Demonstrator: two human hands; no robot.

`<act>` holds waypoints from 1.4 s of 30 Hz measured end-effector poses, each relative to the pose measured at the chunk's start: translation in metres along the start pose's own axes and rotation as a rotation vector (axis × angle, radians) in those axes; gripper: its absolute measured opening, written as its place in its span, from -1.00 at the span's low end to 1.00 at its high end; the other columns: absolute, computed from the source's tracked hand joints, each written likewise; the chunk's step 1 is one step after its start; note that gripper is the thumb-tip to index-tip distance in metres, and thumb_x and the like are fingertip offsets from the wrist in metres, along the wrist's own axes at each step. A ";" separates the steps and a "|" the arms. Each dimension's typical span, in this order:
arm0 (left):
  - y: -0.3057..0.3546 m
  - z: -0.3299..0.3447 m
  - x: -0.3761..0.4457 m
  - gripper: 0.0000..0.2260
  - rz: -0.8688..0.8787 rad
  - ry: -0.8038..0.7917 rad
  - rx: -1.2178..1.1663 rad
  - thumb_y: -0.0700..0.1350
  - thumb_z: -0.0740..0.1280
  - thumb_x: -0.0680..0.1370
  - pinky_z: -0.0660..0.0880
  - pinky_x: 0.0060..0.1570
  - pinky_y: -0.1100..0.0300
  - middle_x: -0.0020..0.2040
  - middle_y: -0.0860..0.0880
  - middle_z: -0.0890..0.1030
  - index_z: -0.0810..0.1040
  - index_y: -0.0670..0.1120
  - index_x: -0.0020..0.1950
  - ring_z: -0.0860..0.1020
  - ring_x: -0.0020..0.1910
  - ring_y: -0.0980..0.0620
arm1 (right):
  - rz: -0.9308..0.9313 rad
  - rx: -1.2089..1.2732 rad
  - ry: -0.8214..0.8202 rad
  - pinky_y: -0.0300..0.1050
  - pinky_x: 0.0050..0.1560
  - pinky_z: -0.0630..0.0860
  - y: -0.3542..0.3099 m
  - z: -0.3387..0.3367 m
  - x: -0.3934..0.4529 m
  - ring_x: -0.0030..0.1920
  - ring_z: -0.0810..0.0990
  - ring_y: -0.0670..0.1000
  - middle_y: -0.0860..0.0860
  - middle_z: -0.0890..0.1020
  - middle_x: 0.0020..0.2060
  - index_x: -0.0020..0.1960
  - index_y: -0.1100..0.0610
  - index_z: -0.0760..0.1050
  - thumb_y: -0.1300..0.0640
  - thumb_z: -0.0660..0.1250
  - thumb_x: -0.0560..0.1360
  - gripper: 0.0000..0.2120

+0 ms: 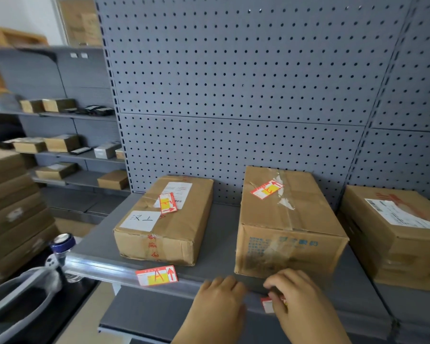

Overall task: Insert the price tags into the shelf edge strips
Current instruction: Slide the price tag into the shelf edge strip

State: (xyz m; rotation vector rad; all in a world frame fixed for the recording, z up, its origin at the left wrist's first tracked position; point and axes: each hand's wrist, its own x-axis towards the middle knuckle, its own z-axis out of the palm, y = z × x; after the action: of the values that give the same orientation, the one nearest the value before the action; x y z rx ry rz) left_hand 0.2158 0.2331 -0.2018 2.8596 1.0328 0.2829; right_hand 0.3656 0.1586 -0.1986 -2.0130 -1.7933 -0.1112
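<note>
A clear plastic edge strip (pixel 104 268) runs along the front of the grey shelf (pixel 224 224). One red, white and yellow price tag (pixel 157 275) marked "A" sits in the strip left of centre. My right hand (pixel 301 299) presses a second price tag (pixel 268 304) against the strip below the right box; only the tag's left end shows. My left hand (pixel 219 301) rests on the strip just left of it, fingers curled over the edge, holding nothing I can see. Loose tags lie on the left box (pixel 168 202) and on the middle box (pixel 267 189).
Three cardboard boxes stand on the shelf: left (pixel 164 234), middle (pixel 288 229), right (pixel 397 237). A grey pegboard (pixel 233 83) backs it. A lower shelf (pixel 144 316) juts out below. Stacked cartons (pixel 13 209) and a blue-lidded bottle (pixel 62 242) are at left.
</note>
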 end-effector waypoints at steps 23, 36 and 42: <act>0.162 0.027 0.078 -0.73 0.636 -0.105 -0.147 0.05 0.15 0.60 0.35 0.13 0.12 0.21 0.04 0.47 0.37 0.06 0.28 0.43 0.21 -0.01 | 0.651 -0.150 0.080 -0.23 0.04 0.40 0.095 -0.092 -0.143 0.16 0.40 -0.08 -0.16 0.51 0.09 0.14 -0.11 0.46 0.00 0.27 0.51 -0.79; 0.335 0.048 0.110 -0.71 0.796 -0.048 -0.183 0.08 0.16 0.59 0.36 0.19 0.18 0.24 0.13 0.47 0.36 0.13 0.30 0.44 0.23 0.08 | 0.852 -0.230 0.190 -0.19 0.11 0.41 0.190 -0.162 -0.250 0.17 0.39 -0.05 -0.12 0.52 0.13 0.22 -0.09 0.44 0.04 0.24 0.53 -0.74; 0.393 0.062 0.148 -0.72 0.722 -0.051 -0.140 0.08 0.16 0.59 0.38 0.20 0.17 0.24 0.12 0.48 0.37 0.11 0.30 0.46 0.22 0.07 | 0.815 -0.196 0.178 -0.18 0.14 0.43 0.258 -0.194 -0.277 0.18 0.39 -0.06 -0.13 0.51 0.15 0.23 -0.08 0.44 0.04 0.25 0.55 -0.74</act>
State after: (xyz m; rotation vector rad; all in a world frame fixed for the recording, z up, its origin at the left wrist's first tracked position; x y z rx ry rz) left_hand 0.5855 0.0246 -0.1846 2.9632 -0.0675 0.3033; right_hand 0.6148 -0.1857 -0.1885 -2.6117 -0.7794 -0.2068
